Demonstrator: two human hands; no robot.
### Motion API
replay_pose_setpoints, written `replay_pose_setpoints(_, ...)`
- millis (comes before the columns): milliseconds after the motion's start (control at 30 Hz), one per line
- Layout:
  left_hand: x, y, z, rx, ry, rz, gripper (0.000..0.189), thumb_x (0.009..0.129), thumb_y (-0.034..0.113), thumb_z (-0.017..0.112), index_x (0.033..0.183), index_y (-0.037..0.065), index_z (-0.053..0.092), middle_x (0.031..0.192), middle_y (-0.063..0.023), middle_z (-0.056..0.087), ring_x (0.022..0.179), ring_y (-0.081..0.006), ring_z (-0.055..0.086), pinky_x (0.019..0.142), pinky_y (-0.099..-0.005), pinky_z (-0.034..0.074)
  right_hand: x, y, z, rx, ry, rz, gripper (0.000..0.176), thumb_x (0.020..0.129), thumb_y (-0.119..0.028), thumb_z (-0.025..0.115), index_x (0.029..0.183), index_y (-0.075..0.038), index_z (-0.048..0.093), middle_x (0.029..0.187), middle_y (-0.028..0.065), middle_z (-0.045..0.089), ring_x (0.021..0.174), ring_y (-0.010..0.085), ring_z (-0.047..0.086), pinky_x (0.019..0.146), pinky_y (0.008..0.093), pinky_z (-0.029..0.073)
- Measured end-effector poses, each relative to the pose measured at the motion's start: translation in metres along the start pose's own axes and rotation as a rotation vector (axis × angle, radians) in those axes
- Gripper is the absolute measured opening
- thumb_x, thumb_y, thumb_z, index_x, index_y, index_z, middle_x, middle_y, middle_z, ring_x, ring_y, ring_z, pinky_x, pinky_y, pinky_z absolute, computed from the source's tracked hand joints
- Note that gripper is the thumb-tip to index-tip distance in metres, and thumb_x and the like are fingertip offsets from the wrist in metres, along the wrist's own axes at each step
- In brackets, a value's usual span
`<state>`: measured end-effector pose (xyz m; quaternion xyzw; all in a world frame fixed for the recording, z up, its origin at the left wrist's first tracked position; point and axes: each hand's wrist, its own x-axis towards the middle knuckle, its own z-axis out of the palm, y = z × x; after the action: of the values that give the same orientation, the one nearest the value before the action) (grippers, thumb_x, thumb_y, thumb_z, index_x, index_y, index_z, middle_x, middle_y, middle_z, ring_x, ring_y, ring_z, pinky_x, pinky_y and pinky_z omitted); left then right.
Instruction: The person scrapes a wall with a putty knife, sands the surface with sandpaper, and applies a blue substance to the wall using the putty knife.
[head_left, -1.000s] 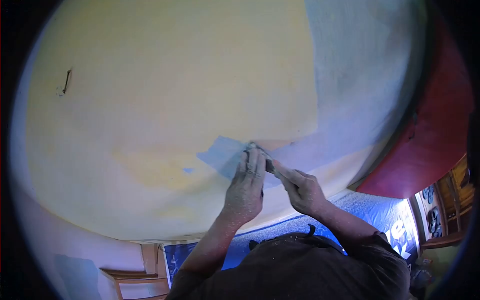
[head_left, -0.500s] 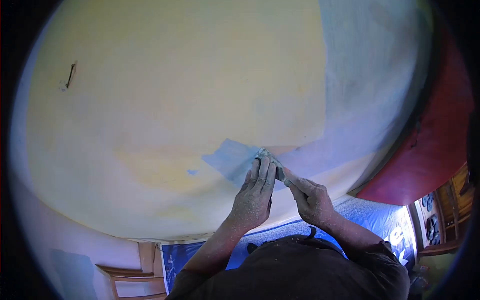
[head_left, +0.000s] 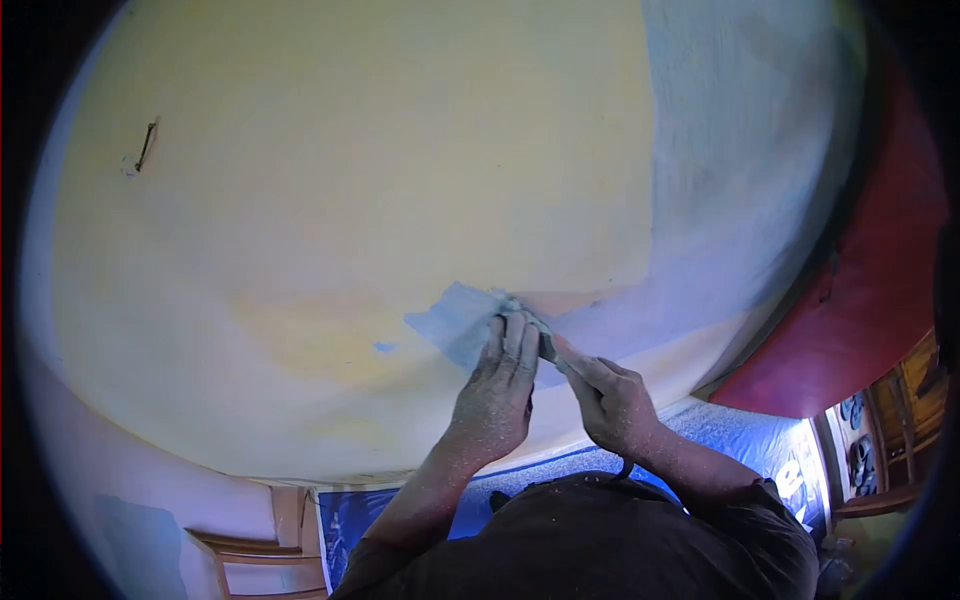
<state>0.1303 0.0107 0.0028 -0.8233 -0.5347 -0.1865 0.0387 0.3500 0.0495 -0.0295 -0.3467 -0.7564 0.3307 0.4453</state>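
Note:
Against a pale yellow wall [head_left: 350,220] with a light-blue patch [head_left: 455,312], a dust-covered scraper [head_left: 530,318] is held by both hands. My left hand [head_left: 500,375] presses on it with the fingers together, laid over its face. My right hand [head_left: 610,395] grips its lower right end, with the thumb side along it. Pale dust coats both hands and forearms. Crumbs of scraped material gather along the tool's upper edge. Much of the tool is hidden under my fingers.
A red curved surface [head_left: 810,340] borders the wall at right. Below, a dust-strewn blue sheet [head_left: 740,435] covers the floor. A wooden frame [head_left: 265,550] stands at lower left, and footwear [head_left: 860,465] rests on a rack at right. A hook [head_left: 147,145] sticks out at upper left.
Both hands and the scraper have shifted a little to the left, over more of the blue patch. The grip looks the same.

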Motion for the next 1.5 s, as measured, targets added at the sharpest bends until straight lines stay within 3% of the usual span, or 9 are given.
replay_pose_setpoints(200, 0.001, -0.007, -0.020, 0.069, 0.058, -0.013, 0.097, 0.086, -0.004, 0.069, 0.172, -0.010, 0.023, 0.179, -0.0366, 0.022, 0.164, -0.0624, 0.022, 0.134, -0.0600, 0.033, 0.018, -0.018, 0.005, 0.014, -0.020, -0.041, 0.060, 0.106, -0.004, 0.065, 0.164, -0.021, 0.059, 0.098, 0.0242, 0.074, 0.084, 0.0459, 0.074, 0.075, 0.0526, 0.060)
replay_pose_setpoints(333, -0.002, -0.005, -0.010, 0.049, -0.068, 0.010, 0.100, 0.090, -0.004, 0.068, 0.175, -0.007, 0.016, 0.180, -0.0386, 0.018, 0.166, -0.0611, 0.020, 0.128, -0.0575, 0.042, 0.003, -0.011, 0.002, -0.020, -0.040, 0.029, 0.060, 0.107, -0.005, 0.065, 0.164, -0.021, 0.058, 0.098, 0.0244, 0.074, 0.082, 0.0464, 0.074, 0.075, 0.0529, 0.060)
replay_pose_setpoints(433, 0.000, 0.001, -0.015, -0.015, -0.026, -0.009, 0.097, 0.087, -0.004, 0.069, 0.173, -0.009, 0.023, 0.179, -0.0365, 0.021, 0.165, -0.0608, 0.023, 0.134, -0.0578, 0.033, 0.009, -0.015, -0.004, -0.013, -0.052, -0.003, 0.060, 0.108, -0.005, 0.064, 0.165, -0.021, 0.058, 0.099, 0.0245, 0.074, 0.082, 0.0466, 0.074, 0.074, 0.0531, 0.060)
replay_pose_setpoints(600, 0.001, -0.002, -0.040, 0.088, 0.039, -0.068, 0.097, 0.087, -0.005, 0.068, 0.172, -0.009, 0.022, 0.180, -0.0371, 0.021, 0.165, -0.0614, 0.023, 0.123, -0.0569, 0.049, 0.024, -0.027, 0.011, 0.022, -0.015, -0.106, 0.061, 0.108, -0.007, 0.065, 0.166, -0.021, 0.055, 0.102, 0.0250, 0.076, 0.086, 0.0470, 0.075, 0.078, 0.0526, 0.061)
replay_pose_setpoints(700, -0.002, -0.004, -0.031, -0.016, -0.008, -0.045, 0.098, 0.087, -0.005, 0.068, 0.173, -0.009, 0.021, 0.180, -0.0372, 0.020, 0.164, -0.0618, 0.024, 0.122, -0.0566, 0.049, 0.016, -0.031, 0.000, -0.035, -0.098, 0.031, 0.060, 0.108, -0.007, 0.064, 0.166, -0.021, 0.056, 0.104, 0.0257, 0.076, 0.091, 0.0469, 0.077, 0.080, 0.0524, 0.062)
replay_pose_setpoints(900, 0.000, -0.001, -0.035, 0.032, 0.057, -0.044, 0.098, 0.087, -0.006, 0.066, 0.173, -0.010, 0.020, 0.180, -0.0378, 0.020, 0.165, -0.0613, 0.023, 0.123, -0.0563, 0.048, 0.027, -0.036, 0.003, 0.032, -0.002, -0.124, 0.056, 0.110, -0.009, 0.062, 0.164, -0.020, 0.058, 0.101, 0.0260, 0.076, 0.090, 0.0468, 0.077, 0.080, 0.0530, 0.062)
replay_pose_setpoints(1133, -0.006, -0.010, -0.031, 0.032, -0.024, -0.017, 0.098, 0.084, -0.009, 0.066, 0.172, -0.011, 0.023, 0.180, -0.0377, 0.020, 0.165, -0.0617, 0.022, 0.122, -0.0569, 0.049, 0.017, -0.029, 0.013, -0.040, -0.042, -0.033, 0.056, 0.111, -0.010, 0.061, 0.166, -0.021, 0.055, 0.105, 0.0262, 0.076, 0.092, 0.0470, 0.077, 0.082, 0.0537, 0.062)
replay_pose_setpoints(1267, -0.003, -0.013, -0.042, 0.057, 0.101, -0.020, 0.097, 0.084, -0.009, 0.066, 0.172, -0.011, 0.024, 0.180, -0.0381, 0.020, 0.165, -0.0615, 0.022, 0.120, -0.0561, 0.051, 0.027, -0.043, 0.016, 0.002, -0.017, -0.063, 0.055, 0.111, -0.011, 0.062, 0.166, -0.022, 0.056, 0.107, 0.0258, 0.076, 0.092, 0.0465, 0.077, 0.082, 0.0536, 0.062)
replay_pose_setpoints(1500, -0.004, -0.011, -0.019, 0.035, -0.043, -0.040, 0.094, 0.090, -0.005, 0.066, 0.173, -0.006, 0.024, 0.182, -0.0319, 0.019, 0.166, -0.0565, 0.026, 0.118, -0.0561, 0.053, 0.004, -0.015, 0.016, -0.059, -0.006, 0.006, 0.053, 0.111, -0.010, 0.063, 0.164, -0.020, 0.059, 0.105, 0.0256, 0.076, 0.089, 0.0456, 0.076, 0.080, 0.0523, 0.061)
